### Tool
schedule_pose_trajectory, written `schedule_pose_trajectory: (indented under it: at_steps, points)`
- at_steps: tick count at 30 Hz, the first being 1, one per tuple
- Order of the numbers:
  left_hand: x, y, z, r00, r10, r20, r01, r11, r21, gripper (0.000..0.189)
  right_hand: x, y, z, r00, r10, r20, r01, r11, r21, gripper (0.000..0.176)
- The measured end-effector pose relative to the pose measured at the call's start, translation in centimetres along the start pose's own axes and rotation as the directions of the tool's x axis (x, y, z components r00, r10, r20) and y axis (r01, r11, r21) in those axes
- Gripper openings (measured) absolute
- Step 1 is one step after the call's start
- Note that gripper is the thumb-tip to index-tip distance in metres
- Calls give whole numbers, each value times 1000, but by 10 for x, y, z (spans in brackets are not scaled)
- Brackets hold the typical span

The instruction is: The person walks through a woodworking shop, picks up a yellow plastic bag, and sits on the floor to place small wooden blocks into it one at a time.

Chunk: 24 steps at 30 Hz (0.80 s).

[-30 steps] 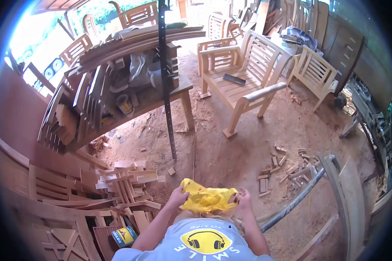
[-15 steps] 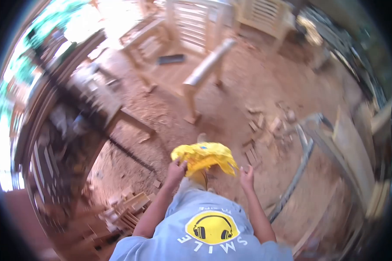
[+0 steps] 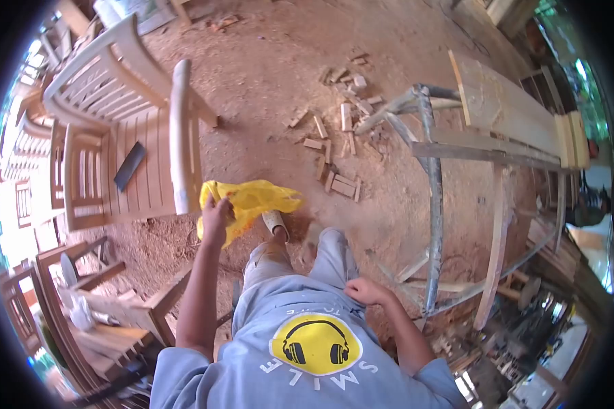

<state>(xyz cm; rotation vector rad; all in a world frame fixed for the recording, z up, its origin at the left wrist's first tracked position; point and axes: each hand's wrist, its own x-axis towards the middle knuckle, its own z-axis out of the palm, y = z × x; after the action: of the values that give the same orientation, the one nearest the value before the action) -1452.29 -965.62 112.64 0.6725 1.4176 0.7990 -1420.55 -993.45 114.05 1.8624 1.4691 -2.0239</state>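
My left hand [image 3: 215, 219] is stretched forward and grips a crumpled yellow plastic bag [image 3: 249, 202], which hangs just in front of a wooden armchair's armrest [image 3: 180, 136]. My right hand [image 3: 365, 290] has dropped to my right hip, fingers curled loosely with nothing in them. My feet [image 3: 276, 223] stand on the sawdust-covered dirt floor below the bag.
The slatted wooden armchair [image 3: 109, 157] lies to the left with a dark flat block [image 3: 129, 165] on its seat. Several wood offcuts [image 3: 338, 146] litter the floor ahead. A metal-framed stand with planks [image 3: 484, 129] is at the right. More wooden furniture parts [image 3: 109, 320] sit at lower left.
My right hand has let go of the yellow bag and dropped to my hip. My left hand alone carries the bag. The view has swung round toward the chair and the metal stand.
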Motion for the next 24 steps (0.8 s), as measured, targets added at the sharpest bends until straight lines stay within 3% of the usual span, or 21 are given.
schedule_pose_trajectory:
  at_steps: [2, 5, 7, 9, 10, 12, 14, 15, 16, 19, 21, 23, 24]
  points:
    - [32, 26, 17, 1000, 22, -18, -21, 997, 72, 35, -16, -32, -14, 998, 63, 12, -64, 995, 70, 23]
    - [61, 72, 50, 991, 120, -52, -117, 991, 60, 49, 21, -11, -11, 999, 41, -8, -41, 998, 40, 23]
    - [98, 81, 52, 937, 337, -86, -339, 941, -4, 51, 50, 0, -23, 1000, -10, -15, 9, 999, -52, 25]
    - [120, 89, 73, 808, 582, -88, -583, 812, 19, 53, 70, -2, -48, 1000, -2, 3, 2, 991, -132, 28]
    - [138, 82, 82, 810, 581, -75, -573, 813, 100, 54, 88, 9, -56, 997, 52, -52, -53, 998, -16, 29]
    - [182, 51, 90, 819, 570, -58, -540, 802, 256, 55, 127, 40, -71, 968, 65, -242, 45, 906, 421, 27]
    - [224, 12, 101, 902, 432, -21, -413, 874, 255, 57, 153, 48, -104, 851, 208, -483, 144, 791, 594, 25]
    - [243, -1, 110, 917, 398, 15, -386, 876, 288, 58, 178, 69, -110, 771, 287, -569, 124, 808, 576, 26]
    - [263, -15, 116, 888, 455, 72, -443, 799, 406, 56, 202, 89, -115, 676, 360, -642, 98, 820, 564, 26]
    - [325, -56, 122, 856, 476, 204, -477, 572, 667, 55, 267, 133, -140, 555, 439, -707, 58, 827, 559, 25]
    - [391, -94, 106, 838, 485, 251, -498, 490, 716, 54, 310, 144, -161, 530, 416, -739, -10, 875, 485, 25]
    - [434, -128, 103, 936, 298, 186, -348, 701, 622, 54, 369, 183, -165, 612, 397, -683, 52, 843, 536, 25]
    - [446, -138, 107, 930, 285, 232, -367, 738, 566, 53, 396, 200, -166, 570, 416, -708, 15, 857, 516, 22]
